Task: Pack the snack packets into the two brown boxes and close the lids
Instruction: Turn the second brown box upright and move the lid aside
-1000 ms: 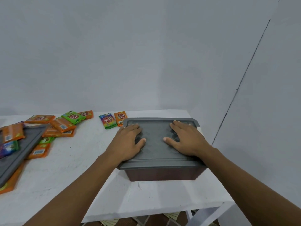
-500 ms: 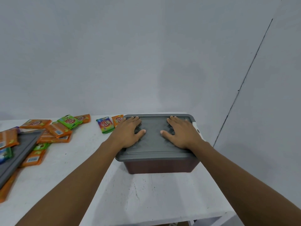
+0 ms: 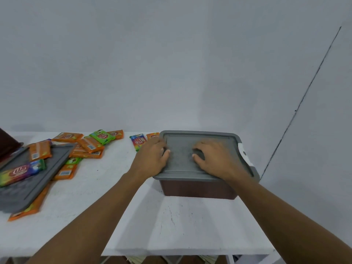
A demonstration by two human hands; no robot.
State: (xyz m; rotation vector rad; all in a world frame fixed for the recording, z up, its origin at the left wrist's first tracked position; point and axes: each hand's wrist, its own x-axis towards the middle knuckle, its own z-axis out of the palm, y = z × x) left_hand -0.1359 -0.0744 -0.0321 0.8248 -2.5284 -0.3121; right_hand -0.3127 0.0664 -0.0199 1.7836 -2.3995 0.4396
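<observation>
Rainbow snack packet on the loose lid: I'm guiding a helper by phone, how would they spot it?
At the left end of the white table, a loose grey lid lies over orange packets. The rainbow packet lies on that lid, striped in many colours, unlike the single orange packet beside it.

— Brown boxes [image 3: 198,188]?
— Two; one barely shows at the left edge.
— Grey lids [image 3: 181,161]?
— Two.
— Snack packets [image 3: 67,137]?
— About twelve on the bench [image 3: 171,216], overlapping; exact count unclear.
</observation>
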